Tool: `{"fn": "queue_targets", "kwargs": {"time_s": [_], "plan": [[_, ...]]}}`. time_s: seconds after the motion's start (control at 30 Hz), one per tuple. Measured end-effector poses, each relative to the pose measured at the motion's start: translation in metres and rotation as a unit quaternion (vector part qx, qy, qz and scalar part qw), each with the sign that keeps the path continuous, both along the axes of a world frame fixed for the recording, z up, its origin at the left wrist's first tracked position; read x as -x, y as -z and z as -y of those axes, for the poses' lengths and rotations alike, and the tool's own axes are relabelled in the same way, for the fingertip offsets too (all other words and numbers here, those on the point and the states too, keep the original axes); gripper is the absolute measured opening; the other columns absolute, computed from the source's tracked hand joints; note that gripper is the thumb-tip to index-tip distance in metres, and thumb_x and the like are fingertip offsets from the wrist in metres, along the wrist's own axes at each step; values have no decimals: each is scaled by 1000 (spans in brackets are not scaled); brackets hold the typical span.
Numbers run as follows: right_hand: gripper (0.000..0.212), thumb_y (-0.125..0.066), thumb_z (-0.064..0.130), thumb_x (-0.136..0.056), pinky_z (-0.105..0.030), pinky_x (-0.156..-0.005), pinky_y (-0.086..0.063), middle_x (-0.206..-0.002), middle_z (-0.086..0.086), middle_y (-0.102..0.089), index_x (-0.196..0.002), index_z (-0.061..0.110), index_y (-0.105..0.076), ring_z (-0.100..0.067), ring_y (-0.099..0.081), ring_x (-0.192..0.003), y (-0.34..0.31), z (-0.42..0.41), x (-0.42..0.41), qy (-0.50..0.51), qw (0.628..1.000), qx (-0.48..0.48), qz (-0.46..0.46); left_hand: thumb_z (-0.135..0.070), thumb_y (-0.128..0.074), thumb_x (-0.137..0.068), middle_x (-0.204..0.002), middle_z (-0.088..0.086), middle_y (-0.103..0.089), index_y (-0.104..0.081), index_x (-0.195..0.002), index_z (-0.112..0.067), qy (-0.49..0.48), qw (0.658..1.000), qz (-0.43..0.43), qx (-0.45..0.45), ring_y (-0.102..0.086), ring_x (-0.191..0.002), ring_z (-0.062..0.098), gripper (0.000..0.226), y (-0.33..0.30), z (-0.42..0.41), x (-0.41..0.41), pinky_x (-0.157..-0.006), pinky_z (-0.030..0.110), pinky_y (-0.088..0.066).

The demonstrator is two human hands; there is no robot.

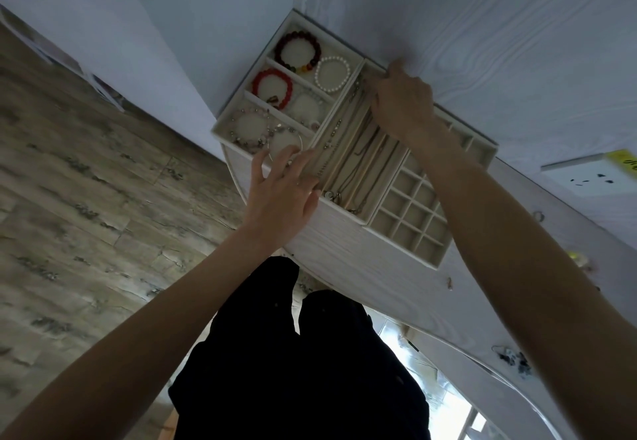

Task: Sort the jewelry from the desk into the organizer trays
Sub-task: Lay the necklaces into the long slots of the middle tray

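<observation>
Necklace tray on desk, left hand spread across its near-left edge, right hand gripping its far end, bracelet tray alongside.

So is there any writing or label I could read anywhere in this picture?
Yellow tag at the right edge, on top of a white box: dark marks on it, too blurred and cut off to read.
White box: small dark marks, not readable as letters.
Trays and bracelets: no writing visible.

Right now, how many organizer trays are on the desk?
3: the bracelet tray on the left, the necklace tray in the middle, the grid tray on the right. The right arm hides part of the grid tray.
</observation>
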State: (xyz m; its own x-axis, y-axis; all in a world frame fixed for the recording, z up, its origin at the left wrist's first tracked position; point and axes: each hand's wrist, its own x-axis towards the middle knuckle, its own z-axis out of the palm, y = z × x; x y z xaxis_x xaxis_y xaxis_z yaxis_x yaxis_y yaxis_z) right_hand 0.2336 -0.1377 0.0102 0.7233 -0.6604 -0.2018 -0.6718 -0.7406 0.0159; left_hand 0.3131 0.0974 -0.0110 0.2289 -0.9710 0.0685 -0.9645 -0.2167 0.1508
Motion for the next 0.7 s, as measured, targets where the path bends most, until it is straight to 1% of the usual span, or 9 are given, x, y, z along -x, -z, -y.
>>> {"fn": "queue_targets", "kwargs": {"time_s": [0.1,0.17,0.23,0.3,0.4,0.47,0.53,0.63,0.7], "plan": [[37,-36,13,-99,-32,-66,-34,-129,-23,-44,-131,18,-54,-37,-57,-90,-1,-1,0,-1,1000,-11,-18,-38,-36,-88,-135,-1,-52,-72,-81,-18,0,1000,-1,-7,-40,-126,22,41,1,0,0,-106,49,-12],[37,-36,13,-99,-34,-68,-37,-131,-24,-43,-131,18,-54,-37,-58,-92,1,-1,-1,4,1000,-2,-26,-39,-35,-88,-135,-2,-52,-72,-80,-18,-3,1000,1,-10,-40,-127,22,43,2,1,0,-106,51,-12],[36,-37,15,-99,-36,-74,-42,-132,-24,-42,-131,18,-54,-38,-57,-96,1,1,0,12,999,3,-29,-39,-34,-89,-134,-3,-53,-72,-77,-18,-8,1000,-4,-9,-41,-126,22,45,2,2,-1,-107,53,-13],[36,-36,20,-100,-38,-79,-43,-131,-23,-44,-131,20,-54,-38,-56,-100,1,2,1,16,999,4,-31,-39,-34,-89,-133,-4,-53,-72,-74,-19,-12,1000,-8,-7,-41,-126,22,46,2,3,-1,-107,54,-14],[36,-36,23,-100,-38,-82,-43,-129,-20,-45,-131,22,-54,-38,-55,-104,1,4,1,18,999,5,-34,-38,-37,-89,-134,-3,-54,-71,-71,-18,-10,1000,0,-4,-42,-127,23,43,0,3,-1,-107,55,-13],[37,-37,21,-99,-38,-82,-43,-129,-20,-45,-132,22,-54,-37,-55,-104,3,6,0,20,999,4,-33,-37,-42,-89,-134,-3,-53,-71,-72,-18,-6,1000,14,-3,-42,-127,23,39,-1,4,-1,-107,55,-13],[38,-38,18,-98,-36,-81,-42,-129,-19,-46,-132,22,-53,-36,-55,-104,4,6,-1,23,999,3,-31,-37,-40,-89,-134,-4,-54,-71,-75,-19,-7,1000,25,3,-42,-127,23,39,-2,4,-2,-107,55,-15],[36,-37,15,-97,-33,-74,-39,-126,-20,-48,-127,15,-57,-35,-57,-99,2,7,-2,18,999,22,-21,-37,-41,-89,-132,-3,-54,-71,-86,-21,-8,1000,8,17,-42,-126,22,34,-2,5,-2,-108,56,-13],[35,-35,15,-98,-32,-71,-36,-125,-21,-48,-124,12,-58,-35,-57,-96,1,6,-2,10,999,31,-17,-38,-45,-89,-134,-3,-52,-71,-85,-23,-2,1000,-4,6,-40,-128,23,30,-1,4,-1,-109,57,-11]]}}
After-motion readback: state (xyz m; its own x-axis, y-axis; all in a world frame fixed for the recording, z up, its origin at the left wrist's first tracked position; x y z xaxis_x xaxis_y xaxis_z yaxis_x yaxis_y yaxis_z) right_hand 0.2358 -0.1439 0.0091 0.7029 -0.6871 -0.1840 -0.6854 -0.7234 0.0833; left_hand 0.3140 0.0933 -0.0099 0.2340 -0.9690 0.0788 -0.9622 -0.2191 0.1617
